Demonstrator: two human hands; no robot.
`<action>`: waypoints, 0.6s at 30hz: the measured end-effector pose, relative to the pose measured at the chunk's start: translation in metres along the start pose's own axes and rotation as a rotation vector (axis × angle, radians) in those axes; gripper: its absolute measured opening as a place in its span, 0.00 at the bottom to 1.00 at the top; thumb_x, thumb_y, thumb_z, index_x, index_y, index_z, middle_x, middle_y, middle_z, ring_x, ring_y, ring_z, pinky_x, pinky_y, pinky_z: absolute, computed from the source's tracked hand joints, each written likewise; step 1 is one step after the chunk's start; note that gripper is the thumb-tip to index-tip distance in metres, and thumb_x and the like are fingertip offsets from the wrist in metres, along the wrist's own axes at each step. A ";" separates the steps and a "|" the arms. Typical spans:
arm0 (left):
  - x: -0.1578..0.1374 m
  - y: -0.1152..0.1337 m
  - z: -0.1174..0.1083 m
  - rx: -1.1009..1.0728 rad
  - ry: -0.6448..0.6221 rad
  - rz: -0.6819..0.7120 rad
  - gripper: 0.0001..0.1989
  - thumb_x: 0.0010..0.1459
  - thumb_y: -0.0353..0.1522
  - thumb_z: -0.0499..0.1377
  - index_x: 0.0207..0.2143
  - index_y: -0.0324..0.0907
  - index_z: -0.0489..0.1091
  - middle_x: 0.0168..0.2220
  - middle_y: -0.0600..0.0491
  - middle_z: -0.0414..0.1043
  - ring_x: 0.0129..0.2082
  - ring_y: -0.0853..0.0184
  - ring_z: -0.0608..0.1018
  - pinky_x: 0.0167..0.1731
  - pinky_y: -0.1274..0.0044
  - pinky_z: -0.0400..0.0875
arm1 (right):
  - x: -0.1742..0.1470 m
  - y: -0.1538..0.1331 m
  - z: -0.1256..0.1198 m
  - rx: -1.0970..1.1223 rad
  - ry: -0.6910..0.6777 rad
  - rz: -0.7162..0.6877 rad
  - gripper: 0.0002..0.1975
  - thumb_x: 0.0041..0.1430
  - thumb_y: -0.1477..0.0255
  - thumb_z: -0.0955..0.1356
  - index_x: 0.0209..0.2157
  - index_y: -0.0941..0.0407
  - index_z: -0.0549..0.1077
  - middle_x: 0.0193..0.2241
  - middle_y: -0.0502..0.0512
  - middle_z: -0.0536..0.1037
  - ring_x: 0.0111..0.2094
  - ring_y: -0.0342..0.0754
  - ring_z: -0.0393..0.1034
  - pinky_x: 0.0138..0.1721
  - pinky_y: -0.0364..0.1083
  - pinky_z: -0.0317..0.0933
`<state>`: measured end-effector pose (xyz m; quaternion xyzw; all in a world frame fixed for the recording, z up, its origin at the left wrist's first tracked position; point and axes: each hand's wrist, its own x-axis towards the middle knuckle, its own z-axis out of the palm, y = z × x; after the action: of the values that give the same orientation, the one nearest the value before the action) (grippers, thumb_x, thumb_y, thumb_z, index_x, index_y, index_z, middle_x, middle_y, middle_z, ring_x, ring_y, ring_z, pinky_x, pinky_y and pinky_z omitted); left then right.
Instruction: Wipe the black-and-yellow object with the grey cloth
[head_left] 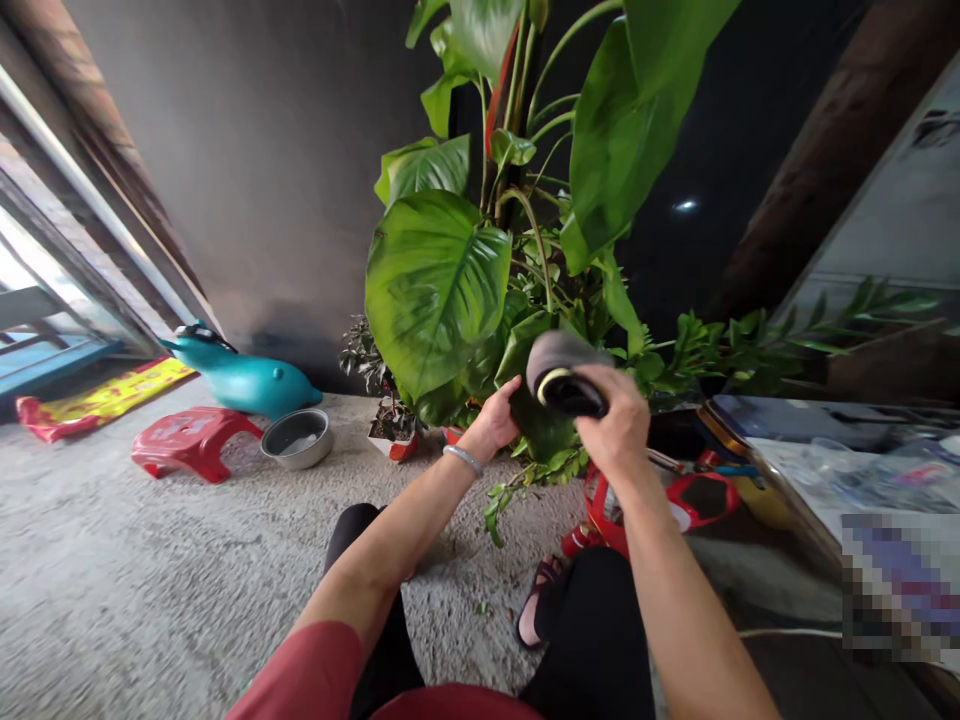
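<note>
My left hand (495, 418), with a bracelet at its wrist, is at the edge of a large green leaf (529, 345). The thumb lies along the near side, and the other fingers are mostly hidden behind the leaf. My right hand (619, 425) grips a folded grey and black cloth (566, 375) with a pale yellow edge, blurred by motion, right in front of the same leaf. Above and to the left spreads another broad leaf (439, 290) of the tall potted plant.
A small potted plant (394, 435), a metal bowl (298, 438), a red stool (191, 440) and a teal animal-shaped toy (247, 380) stand on the left. A red plastic frame (705, 500) and a cluttered table (810, 430) are at right. Behind the plant rises a dark wall (262, 150).
</note>
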<state>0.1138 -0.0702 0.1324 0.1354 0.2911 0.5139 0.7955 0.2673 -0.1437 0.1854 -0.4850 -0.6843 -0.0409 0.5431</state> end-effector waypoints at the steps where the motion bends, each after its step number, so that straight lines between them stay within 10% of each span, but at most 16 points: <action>1: 0.000 0.001 0.001 -0.010 0.017 -0.006 0.13 0.72 0.34 0.58 0.43 0.35 0.81 0.30 0.47 0.84 0.36 0.58 0.87 0.55 0.67 0.79 | -0.020 0.003 0.008 0.010 -0.044 0.020 0.22 0.48 0.79 0.67 0.45 0.53 0.82 0.45 0.61 0.86 0.51 0.62 0.80 0.58 0.65 0.73; 6: -0.006 0.008 0.004 -0.077 0.050 -0.001 0.14 0.72 0.32 0.57 0.47 0.33 0.80 0.36 0.44 0.85 0.42 0.58 0.87 0.57 0.67 0.79 | -0.119 0.012 -0.023 0.069 -0.106 0.166 0.17 0.50 0.75 0.67 0.40 0.52 0.83 0.37 0.57 0.88 0.39 0.58 0.83 0.45 0.57 0.80; 11: -0.014 0.009 0.004 -0.075 0.064 -0.013 0.16 0.73 0.32 0.56 0.53 0.33 0.79 0.37 0.43 0.86 0.45 0.56 0.87 0.60 0.64 0.78 | -0.056 0.006 -0.078 0.012 0.358 0.110 0.19 0.51 0.75 0.72 0.46 0.55 0.83 0.42 0.60 0.86 0.44 0.62 0.83 0.51 0.61 0.78; 15: -0.013 0.005 0.005 -0.057 0.009 -0.018 0.15 0.72 0.33 0.59 0.52 0.33 0.80 0.40 0.42 0.86 0.48 0.54 0.87 0.60 0.64 0.77 | 0.016 0.015 -0.039 -0.016 0.313 -0.056 0.18 0.53 0.74 0.71 0.48 0.54 0.81 0.51 0.62 0.84 0.55 0.65 0.78 0.61 0.68 0.71; 18: -0.009 0.006 0.004 -0.032 0.005 -0.004 0.13 0.69 0.34 0.62 0.49 0.34 0.80 0.40 0.42 0.86 0.48 0.53 0.87 0.60 0.64 0.78 | -0.008 0.033 0.007 -0.054 0.036 0.027 0.20 0.48 0.78 0.69 0.45 0.54 0.82 0.48 0.63 0.85 0.53 0.63 0.79 0.60 0.64 0.72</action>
<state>0.1090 -0.0752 0.1420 0.1208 0.2851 0.5171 0.7980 0.2854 -0.1269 0.1608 -0.5079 -0.6663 -0.0609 0.5425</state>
